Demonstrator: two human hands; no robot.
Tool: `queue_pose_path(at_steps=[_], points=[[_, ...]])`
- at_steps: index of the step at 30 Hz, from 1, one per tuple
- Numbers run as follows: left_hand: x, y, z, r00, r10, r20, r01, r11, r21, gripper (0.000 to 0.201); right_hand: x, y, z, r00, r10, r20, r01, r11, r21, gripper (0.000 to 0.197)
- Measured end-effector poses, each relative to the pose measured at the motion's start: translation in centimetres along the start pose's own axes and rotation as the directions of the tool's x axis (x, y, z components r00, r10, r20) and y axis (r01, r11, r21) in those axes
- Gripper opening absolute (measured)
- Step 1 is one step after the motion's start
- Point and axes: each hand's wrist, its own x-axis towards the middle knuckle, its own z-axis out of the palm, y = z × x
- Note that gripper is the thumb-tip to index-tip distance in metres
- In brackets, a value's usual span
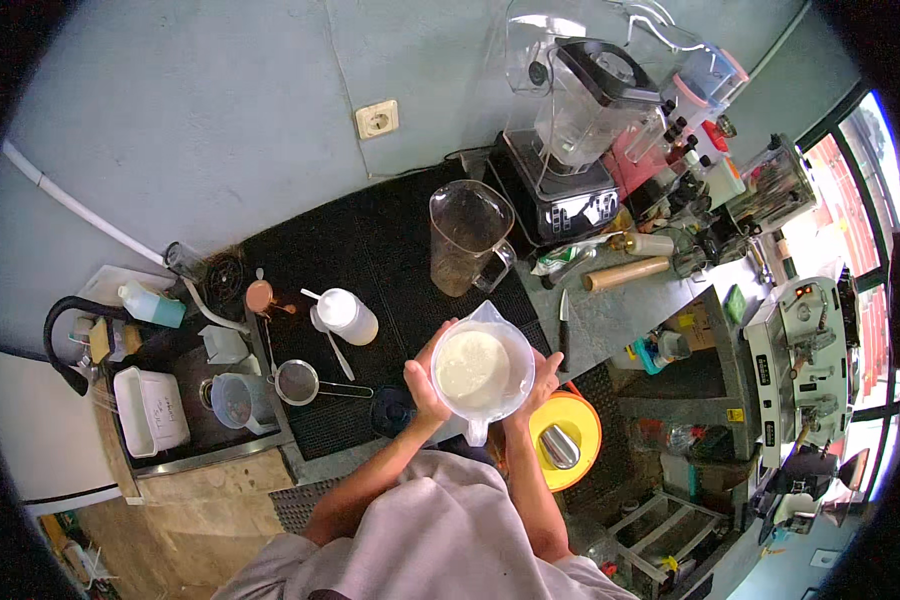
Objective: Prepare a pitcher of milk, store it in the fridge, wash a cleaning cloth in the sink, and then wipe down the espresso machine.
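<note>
Between my two hands is a clear plastic measuring jug (483,362) with a pale, creamy liquid in it. Its spout points away from me and its handle toward my body. My left hand (428,383) is wrapped round the jug's left side, thumb up along the wall. On the opposite side my right hand (543,382) grips the jug, its fingers partly hidden behind it. Beyond the jug, an empty-looking clear pitcher (460,245) stands on the black mat (395,235). A white lidded tub (348,318) and a spoon (336,350) are left of my hands.
A strainer (297,383) lies by the sink, which holds a white container (150,412) and another jug (238,402). A covered blender (570,190) stands at the back; a knife (565,322) lies on the counter. Below right, a yellow bin lid (582,425) carries a metal cup (559,447).
</note>
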Motion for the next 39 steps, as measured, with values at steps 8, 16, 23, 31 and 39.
queue_pose_path(at_steps=[8, 16, 23, 31, 39], points=[[-1.0, 7.3, -3.9, 0.852, 0.255, 0.457, -0.474, 0.747, 0.467, 0.114, -4.1, -5.6, -5.3, 0.808, -0.477, 0.346, 0.581, 0.742, -0.335, 0.063], [-0.2, 9.0, -4.2, 0.757, 0.167, 0.632, -0.58, 0.619, 0.53, 0.119, -6.5, -10.4, -2.7, 0.648, -0.424, 0.633, 0.762, 0.342, -0.55, 0.086], [0.2, 10.9, -2.4, 0.683, 0.127, 0.719, -0.663, 0.519, 0.539, 0.106, -7.7, -12.8, -0.9, 0.669, -0.316, 0.672, 0.743, 0.255, -0.619, 0.089], [-0.8, 14.6, 0.5, 0.729, -0.128, 0.673, -0.575, 0.418, 0.703, 0.109, -10.0, -13.7, 1.3, 0.663, -0.259, 0.702, 0.746, 0.15, -0.649, 0.084], [-2.9, 14.6, 2.1, 0.858, -0.138, 0.494, -0.428, 0.339, 0.838, 0.114, -11.1, -12.9, 1.9, 0.803, -0.244, 0.544, 0.581, 0.118, -0.805, 0.09]])
